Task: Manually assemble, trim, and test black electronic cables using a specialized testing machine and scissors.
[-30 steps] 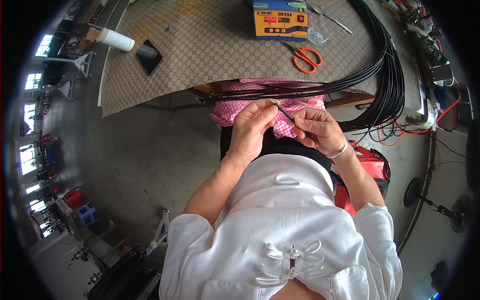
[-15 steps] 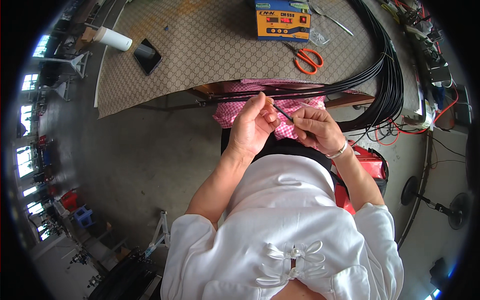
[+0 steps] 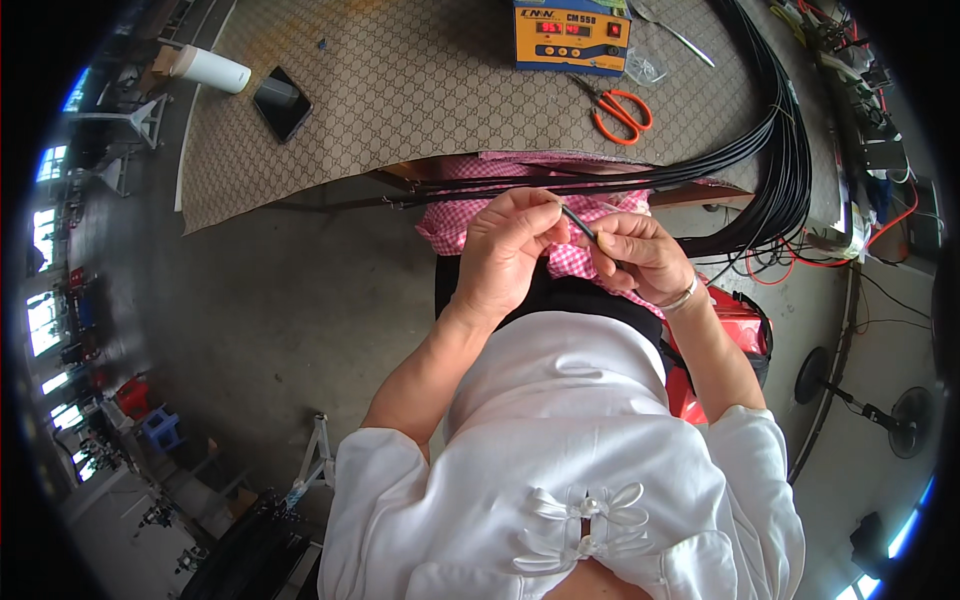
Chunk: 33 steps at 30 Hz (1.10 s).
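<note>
Between my two hands runs a short stretch of black cable (image 3: pixel 580 222), held over my lap just off the table edge. My right hand (image 3: pixel 642 252) is closed around the cable, thumb on top. At the cable's tip, my left hand (image 3: pixel 512 245) pinches with thumb and forefinger, and those fingers hide the very end. Behind my hands a bundle of black cables (image 3: pixel 760 150) lies along the table edge and curves up the right side. A pink checked cloth (image 3: pixel 455 222) hangs below the table edge.
On the patterned tabletop (image 3: pixel 400 90) are orange-handled scissors (image 3: pixel 625 115), a yellow and blue device with a lit display (image 3: pixel 570 42), a small clear bag (image 3: pixel 645 68), metal tweezers (image 3: pixel 685 42), a phone (image 3: pixel 283 104) and a white bottle (image 3: pixel 210 69). A red bag (image 3: pixel 725 330) stands at my right.
My left fingers have closed over the cable's tip, which showed its end before. The cable is tilted more steeply now. The view has shifted slightly, and the device's display differs.
</note>
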Each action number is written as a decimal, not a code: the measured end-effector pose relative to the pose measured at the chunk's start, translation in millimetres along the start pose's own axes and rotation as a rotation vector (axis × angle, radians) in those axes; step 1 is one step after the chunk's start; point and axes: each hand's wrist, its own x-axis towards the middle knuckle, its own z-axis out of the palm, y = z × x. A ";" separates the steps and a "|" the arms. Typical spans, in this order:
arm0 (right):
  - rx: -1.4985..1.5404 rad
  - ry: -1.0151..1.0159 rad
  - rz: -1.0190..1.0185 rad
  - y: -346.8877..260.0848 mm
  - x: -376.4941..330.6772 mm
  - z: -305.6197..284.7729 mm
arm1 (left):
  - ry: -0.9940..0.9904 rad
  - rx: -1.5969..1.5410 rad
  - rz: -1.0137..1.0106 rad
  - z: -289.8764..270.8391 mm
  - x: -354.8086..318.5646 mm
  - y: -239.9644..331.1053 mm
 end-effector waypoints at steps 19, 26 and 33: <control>-0.581 0.199 -0.432 -2.1 -1.2 5.8 | 0.062 0.386 0.180 5.1 -0.7 -0.7; -0.231 0.213 -0.318 3.9 1.1 14.6 | 0.061 0.077 0.120 3.8 3.9 -8.0; -0.424 0.292 -0.347 1.1 1.5 -24.4 | -0.108 1.351 0.306 -48.5 0.3 -30.5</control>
